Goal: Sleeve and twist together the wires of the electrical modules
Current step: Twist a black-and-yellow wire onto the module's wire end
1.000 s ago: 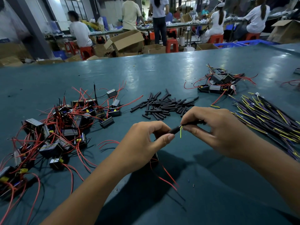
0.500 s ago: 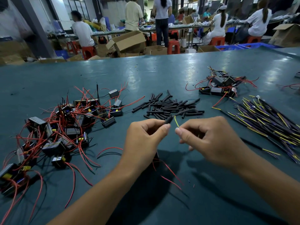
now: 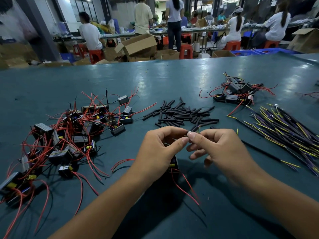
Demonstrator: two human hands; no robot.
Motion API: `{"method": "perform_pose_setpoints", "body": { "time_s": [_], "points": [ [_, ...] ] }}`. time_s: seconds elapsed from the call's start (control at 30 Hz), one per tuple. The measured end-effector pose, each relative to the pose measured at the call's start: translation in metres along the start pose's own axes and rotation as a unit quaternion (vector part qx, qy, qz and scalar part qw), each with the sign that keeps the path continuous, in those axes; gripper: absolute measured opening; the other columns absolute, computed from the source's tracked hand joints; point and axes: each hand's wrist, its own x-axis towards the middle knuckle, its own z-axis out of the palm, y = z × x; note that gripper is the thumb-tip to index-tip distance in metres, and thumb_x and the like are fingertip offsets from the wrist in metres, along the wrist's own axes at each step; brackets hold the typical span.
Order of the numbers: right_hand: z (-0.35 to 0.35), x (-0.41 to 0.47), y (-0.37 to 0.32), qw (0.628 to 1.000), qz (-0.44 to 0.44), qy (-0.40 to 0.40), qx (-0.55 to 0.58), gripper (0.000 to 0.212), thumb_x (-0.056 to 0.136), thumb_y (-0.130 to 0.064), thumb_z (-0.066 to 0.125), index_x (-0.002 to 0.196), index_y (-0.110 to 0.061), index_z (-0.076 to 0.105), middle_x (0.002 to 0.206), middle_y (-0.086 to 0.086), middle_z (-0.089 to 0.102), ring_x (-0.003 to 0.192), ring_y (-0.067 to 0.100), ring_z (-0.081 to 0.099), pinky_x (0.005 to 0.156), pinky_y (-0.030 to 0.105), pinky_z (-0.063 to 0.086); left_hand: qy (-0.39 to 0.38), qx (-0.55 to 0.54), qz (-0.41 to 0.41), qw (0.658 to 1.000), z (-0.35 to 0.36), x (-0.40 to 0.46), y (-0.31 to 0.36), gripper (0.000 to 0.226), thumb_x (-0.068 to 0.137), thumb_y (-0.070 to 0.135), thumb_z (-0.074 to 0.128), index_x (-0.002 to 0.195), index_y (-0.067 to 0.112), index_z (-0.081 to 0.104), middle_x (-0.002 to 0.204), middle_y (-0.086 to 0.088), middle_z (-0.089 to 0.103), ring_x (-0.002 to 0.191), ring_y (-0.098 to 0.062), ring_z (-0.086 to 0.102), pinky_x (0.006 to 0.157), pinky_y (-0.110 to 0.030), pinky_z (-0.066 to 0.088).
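Hands meet over the middle of the counter [image 3: 172, 76], near its front edge. The left hand [image 3: 155, 150] and the right hand [image 3: 222, 152] pinch together at their fingertips on the wire ends of one module [image 3: 173, 165], which hangs or rests just under the left palm with its red leads [image 3: 186, 190] trailing toward the front edge. Both grips are narrow: thumb and forefinger of each hand are closed on the joint. A black sleeve [image 3: 194, 128] sits on the wire just beyond the fingertips, with a bit of yellow wire showing beside it, so the sleeving of this piece looks done and the twisting looks to be in hand; whether the strands are yet twisted cannot be told, since the fingers hide them.

Much seems left. A large tangle of modules with red wires [image 3: 69, 135] lies toward the left edge, seemingly untouched. A smaller heap of modules [image 3: 234, 94], toward the right side and further back, may be the finished ones, though that is a guess. Loose black sleeves [image 3: 181, 112] lie in a pile just behind the hands, and a bundle of yellow-tipped dark wires [image 3: 284, 128] spreads along the right edge.
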Motion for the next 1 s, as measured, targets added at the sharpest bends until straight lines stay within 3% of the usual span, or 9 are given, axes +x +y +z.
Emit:
{"method": "perform_pose_setpoints", "body": {
  "time_s": [0.13, 0.23, 0.3, 0.33, 0.5, 0.73, 0.87, 1.0],
  "points": [
    [-0.001, 0.004, -0.001, 0.997, 0.030, -0.016, 0.071, 0.038, 0.073, -0.041, 0.075, 0.087, -0.005, 0.072, 0.080, 0.008, 0.075, 0.070, 0.019, 0.073, 0.041, 0.024, 0.046, -0.006, 0.003, 0.029, 1.000, 0.002, -0.002, 0.000, 0.011, 0.090, 0.018, 0.075, 0.100, 0.019, 0.075, 0.093, -0.001, 0.076, 0.090, -0.032, 0.070, 0.083, -0.046, 0.057],
    [0.000, 0.005, 0.003, 0.994, 0.030, -0.013, 0.105, 0.026, 0.073, -0.030, 0.076, 0.084, -0.006, 0.073, 0.075, 0.009, 0.071, 0.068, 0.013, 0.067, 0.043, 0.022, 0.046, -0.003, 0.055, 0.061, 0.997, 0.002, -0.002, 0.000, 0.009, 0.088, 0.020, 0.077, 0.096, 0.024, 0.075, 0.085, 0.003, 0.074, 0.074, -0.019, 0.066, 0.068, -0.030, 0.055],
    [-0.001, 0.007, 0.004, 0.994, 0.014, -0.009, 0.107, 0.026, 0.073, -0.029, 0.075, 0.085, -0.006, 0.072, 0.074, 0.010, 0.070, 0.066, 0.013, 0.065, 0.045, 0.021, 0.046, -0.003, 0.115, 0.088, 0.989, -0.001, -0.002, 0.001, 0.012, 0.088, 0.024, 0.077, 0.099, 0.029, 0.075, 0.090, 0.013, 0.072, 0.077, -0.006, 0.064, 0.069, -0.017, 0.048],
    [-0.002, 0.007, 0.003, 0.994, 0.006, -0.010, 0.107, 0.029, 0.072, -0.030, 0.075, 0.086, -0.004, 0.072, 0.075, 0.012, 0.070, 0.066, 0.013, 0.066, 0.045, 0.021, 0.047, -0.004, 0.136, 0.098, 0.986, -0.003, -0.001, 0.001, 0.015, 0.088, 0.027, 0.076, 0.102, 0.030, 0.074, 0.093, 0.017, 0.071, 0.081, -0.007, 0.065, 0.071, -0.014, 0.048],
    [-0.007, 0.011, 0.003, 0.993, -0.009, -0.002, 0.117, 0.032, 0.072, -0.033, 0.074, 0.083, -0.004, 0.069, 0.076, 0.013, 0.072, 0.064, 0.016, 0.068, 0.046, 0.022, 0.048, 0.003, 0.184, 0.102, 0.978, -0.006, 0.000, 0.000, 0.023, 0.090, 0.044, 0.068, 0.107, 0.030, 0.069, 0.098, 0.018, 0.069, 0.090, -0.010, 0.065, 0.069, -0.022, 0.052],
    [-0.023, 0.026, -0.012, 0.993, -0.043, 0.012, 0.110, 0.026, 0.074, -0.029, 0.071, 0.081, -0.004, 0.066, 0.070, 0.008, 0.071, 0.058, 0.014, 0.064, 0.045, 0.021, 0.048, 0.056, 0.213, 0.106, 0.970, -0.009, 0.003, 0.001, 0.005, 0.096, 0.029, 0.066, 0.098, 0.028, 0.070, 0.097, 0.021, 0.066, 0.088, -0.004, 0.060, 0.066, -0.015, 0.045],
    [-0.042, 0.047, -0.031, 0.997, -0.043, -0.005, 0.069, 0.024, 0.074, -0.032, 0.070, 0.081, -0.010, 0.066, 0.063, 0.000, 0.062, 0.058, 0.011, 0.055, 0.044, 0.022, 0.043, 0.100, 0.223, 0.119, 0.962, -0.009, 0.004, 0.002, 0.010, 0.095, 0.030, 0.061, 0.099, 0.026, 0.069, 0.094, 0.018, 0.065, 0.089, -0.008, 0.060, 0.070, -0.009, 0.040],
    [-0.066, 0.072, -0.054, 0.998, -0.065, -0.016, 0.015, 0.018, 0.078, -0.030, 0.071, 0.083, -0.014, 0.069, 0.071, 0.006, 0.051, 0.059, 0.010, 0.047, 0.045, 0.020, 0.040, 0.117, 0.221, 0.117, 0.961, -0.010, 0.006, 0.001, 0.015, 0.093, 0.029, 0.060, 0.105, 0.027, 0.067, 0.098, 0.017, 0.062, 0.087, -0.012, 0.058, 0.071, -0.013, 0.042]
  ]
}}
